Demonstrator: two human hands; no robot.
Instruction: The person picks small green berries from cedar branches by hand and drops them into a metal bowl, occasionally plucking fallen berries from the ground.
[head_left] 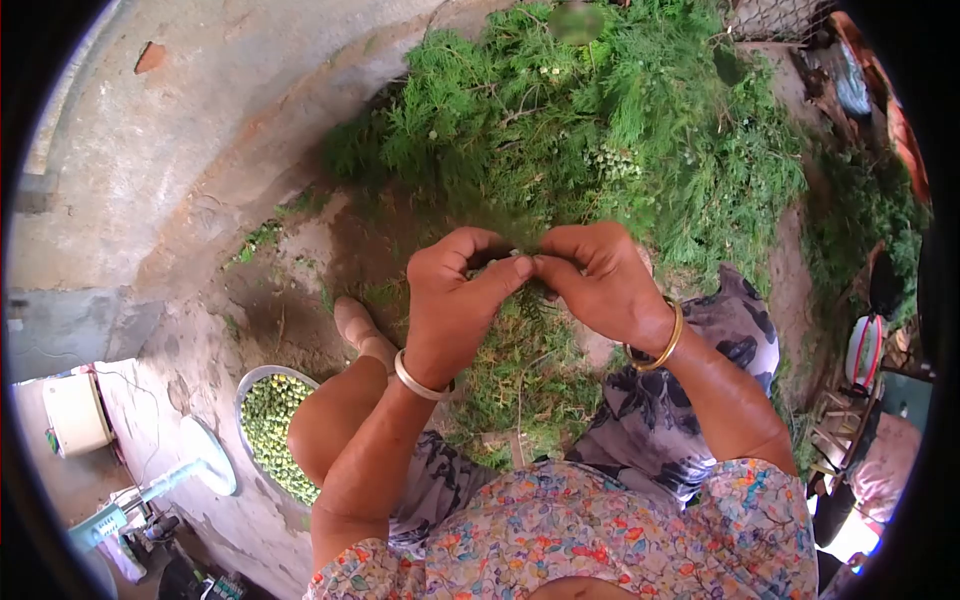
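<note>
Both hands meet above the ground in the middle of the head view, thumbs nearly touching. My left hand (465, 285), with a pale bangle at the wrist, has its fingers closed around a small green sprig (535, 300). Pinched beside it, my right hand (605, 275) wears a gold-coloured bangle, and its fingertips close on the same sprig. Part of the sprig is hidden behind the fingers. Just beyond the hands lies a large heap of green leafy branches (650, 110) with small pale green cones among them.
A round basin (245, 425) full of small green cones stands left of my knee. Leafy scraps (520, 375) lie between my legs. A pale blue fan (205, 460) is at lower left, near a white box (77, 413). A wall runs along the upper left.
</note>
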